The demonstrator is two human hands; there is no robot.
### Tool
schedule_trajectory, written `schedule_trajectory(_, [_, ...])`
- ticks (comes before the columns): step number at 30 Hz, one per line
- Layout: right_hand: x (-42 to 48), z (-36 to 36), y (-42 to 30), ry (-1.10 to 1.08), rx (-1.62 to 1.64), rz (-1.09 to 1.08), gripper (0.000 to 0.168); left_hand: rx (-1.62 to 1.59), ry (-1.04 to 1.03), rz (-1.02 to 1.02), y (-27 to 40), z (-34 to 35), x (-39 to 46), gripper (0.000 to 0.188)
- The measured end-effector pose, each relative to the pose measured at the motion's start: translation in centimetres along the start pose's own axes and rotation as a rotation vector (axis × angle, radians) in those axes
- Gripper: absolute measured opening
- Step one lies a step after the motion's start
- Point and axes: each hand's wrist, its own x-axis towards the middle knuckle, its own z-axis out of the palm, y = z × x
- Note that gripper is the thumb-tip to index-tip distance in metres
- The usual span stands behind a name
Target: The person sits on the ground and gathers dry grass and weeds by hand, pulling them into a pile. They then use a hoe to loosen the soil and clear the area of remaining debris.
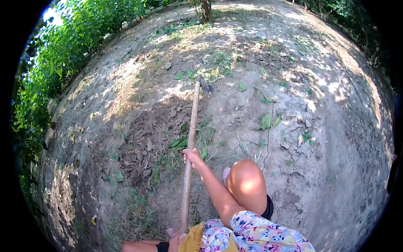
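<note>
A hoe with a long wooden handle (193, 126) reaches forward from my body over the ground. My right hand (193, 157) grips the handle about halfway along, arm stretched out. Low at the bottom edge, my left hand (177, 242) is closed around the handle's near end, partly cut off by the frame. The dark metal hoe blade (207, 87) is at the far end, at the soil beside cut grass and leaves (209, 75). Loosened brown soil (151, 126) lies left of the handle.
My bent right knee (247, 186) is right of the handle. Dry cracked ground (292, 186) spreads to the right, with scattered leaves (266, 121). Leafy green bushes (63, 47) line the left side. A tree trunk (205, 11) stands ahead.
</note>
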Motion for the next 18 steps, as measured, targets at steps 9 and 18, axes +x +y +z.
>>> schedule_trajectory(9, [-9.0,4.2,2.6,-0.018,0.092,0.216,0.011,0.104,0.066,0.032,-0.5,-1.2,-4.1,0.033])
schedule_trajectory(18, [-8.1,5.9,-4.2,-0.114,0.176,-0.018,0.013,0.112,0.106,0.032,-1.5,-1.2,-5.1,0.033])
